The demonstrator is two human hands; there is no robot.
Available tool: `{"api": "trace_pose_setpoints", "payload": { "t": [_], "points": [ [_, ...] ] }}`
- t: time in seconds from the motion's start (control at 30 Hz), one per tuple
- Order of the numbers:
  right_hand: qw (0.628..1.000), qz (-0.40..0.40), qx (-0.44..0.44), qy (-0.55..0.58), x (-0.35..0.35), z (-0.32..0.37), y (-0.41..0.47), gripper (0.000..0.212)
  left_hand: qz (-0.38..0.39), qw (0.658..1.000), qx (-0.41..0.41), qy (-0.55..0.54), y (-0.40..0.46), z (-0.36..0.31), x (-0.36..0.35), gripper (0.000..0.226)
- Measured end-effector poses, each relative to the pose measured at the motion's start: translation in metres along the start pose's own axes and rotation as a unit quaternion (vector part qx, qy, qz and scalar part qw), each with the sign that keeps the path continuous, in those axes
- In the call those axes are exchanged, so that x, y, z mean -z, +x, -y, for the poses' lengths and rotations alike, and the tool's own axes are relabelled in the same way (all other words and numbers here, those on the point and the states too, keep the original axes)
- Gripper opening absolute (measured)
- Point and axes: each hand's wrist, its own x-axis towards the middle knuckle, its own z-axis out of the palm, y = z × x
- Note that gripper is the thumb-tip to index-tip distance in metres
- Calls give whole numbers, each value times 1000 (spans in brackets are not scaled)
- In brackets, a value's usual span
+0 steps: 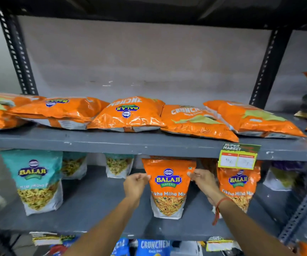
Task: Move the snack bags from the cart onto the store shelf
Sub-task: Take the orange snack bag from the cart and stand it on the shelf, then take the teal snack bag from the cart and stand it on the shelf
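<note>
An orange Tikha Mitha Mix snack bag [168, 189] stands upright on the middle grey shelf [93, 209]. My left hand [136, 184] pinches its upper left edge. My right hand [203, 180] pinches its upper right edge; a red thread is tied on that wrist. A second orange bag of the same kind [238, 187] stands just to the right. The cart is out of view.
Several orange Crunchem bags [128, 113] lie flat on the upper shelf [149, 143]. A teal Balaji bag [36, 180] stands at the left, smaller ones behind it. A yellow price tag [238, 157] hangs from the upper shelf edge. Blue bags [153, 246] sit below. Slotted uprights [270, 67] frame the rack.
</note>
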Motion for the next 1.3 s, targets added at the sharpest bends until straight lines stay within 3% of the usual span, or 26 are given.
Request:
{"api": "trace_pose_setpoints", "payload": {
  "t": [0.23, 0.33, 0.43, 0.53, 0.7, 0.8, 0.93, 1.17, 1.3],
  "points": [
    [999, 0, -16, 49, -13, -19, 18, 17, -11, 999, 24, 20, 18, 13, -7, 13],
    [991, -83, -35, 100, -24, -10, 16, 12, -16, 999, 35, -16, 16, 6, 4, 5],
    [963, -236, -39, 124, -34, 13, 3, 24, -40, 996, -2, -84, 7, -13, 28, 6],
    [951, -262, 0, 166, -53, 47, -20, 20, -71, 990, -44, -111, -15, -36, 74, 24],
    [954, -145, 105, 240, -122, 123, -79, 13, -142, 976, -82, -143, -67, -63, 178, 25],
    [952, -18, 146, 269, -178, 161, -128, 20, -218, 959, -89, -157, -106, -62, 255, 26],
    [945, 158, 148, 246, -259, 179, -199, 9, -325, 927, -75, -175, -159, -31, 359, 25],
    [891, 441, 85, 63, -390, 128, -290, 24, -481, 869, 53, -102, -244, 100, 483, 24],
    [858, 511, 33, -49, -446, 64, -299, 24, -474, 854, 215, 3, -291, 201, 495, 14]
  ]
}}
